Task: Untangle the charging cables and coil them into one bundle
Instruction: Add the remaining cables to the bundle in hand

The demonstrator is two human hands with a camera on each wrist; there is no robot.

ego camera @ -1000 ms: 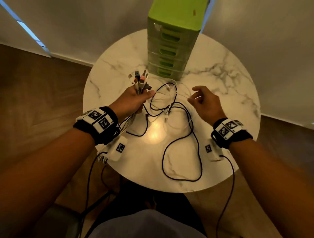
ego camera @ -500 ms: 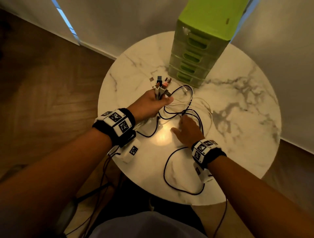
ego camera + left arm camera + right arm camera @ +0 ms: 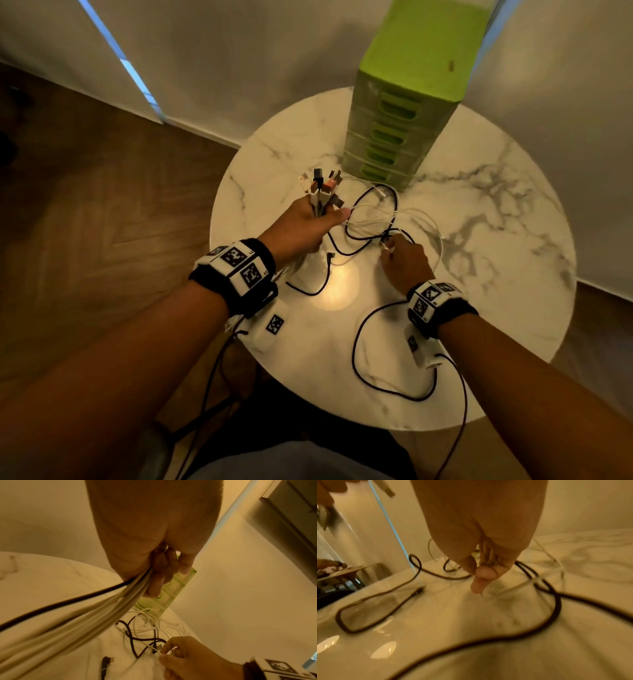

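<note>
My left hand grips a bunch of cable ends upright above the round marble table; white and black strands trail from its fist toward my wrist. Loose white cables and a black cable lie looped on the table to its right. My right hand reaches down into that tangle, and its thumb and forefinger pinch a thin white cable end beside a black plug. In the right wrist view the fingertips close together just above the tabletop.
A green drawer tower stands at the table's back edge, right behind the cables. A loose black angled plug lies near the front. White curtains hang behind; wooden floor surrounds the table.
My right hand dropped from the right side into the tangle, then moved forward and pinched a white cable end. The left hand kept its hold on the bunch.
</note>
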